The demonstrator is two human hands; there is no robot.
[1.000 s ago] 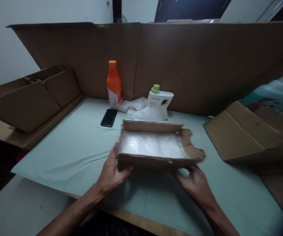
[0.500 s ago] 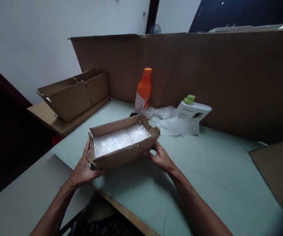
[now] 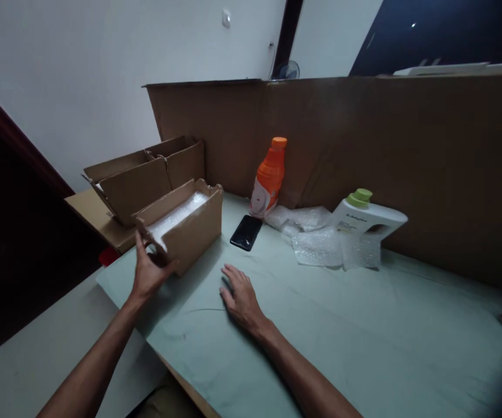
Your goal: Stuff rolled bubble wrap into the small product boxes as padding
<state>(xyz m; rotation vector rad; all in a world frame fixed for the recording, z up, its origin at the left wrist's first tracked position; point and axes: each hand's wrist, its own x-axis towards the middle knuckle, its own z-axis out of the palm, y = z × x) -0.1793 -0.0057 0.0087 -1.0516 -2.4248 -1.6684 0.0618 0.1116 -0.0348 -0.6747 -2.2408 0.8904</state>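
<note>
Gripping the near end of an open box [image 3: 196,232], the left hand [image 3: 149,276] is clamped on the cardboard, with fingers along the left of the end wall and the thumb by the near corner. The box lies at the left part of the cloth [image 3: 321,313], open side up, just beside a larger carton [image 3: 140,186]; whether the two touch cannot be told. A clear plastic lining [image 3: 179,216] shows within the box. The right hand [image 3: 242,299] holds nothing: its fingers are loosely spread and slightly bent, low over the cloth, and contact with it cannot be judged. Between the box and the orange bottle [image 3: 269,177] lies a dark phone [image 3: 246,232], just beyond the right hand. The orange bottle stands near the tall panel [image 3: 408,157]. To its right, crumpled bubble wrap [image 3: 321,247] spreads across the cloth and partly covers the lower front of a white bottle [image 3: 368,217] with a green cap [image 3: 359,197]. A fan [image 3: 290,69] shows above the panel.
</note>
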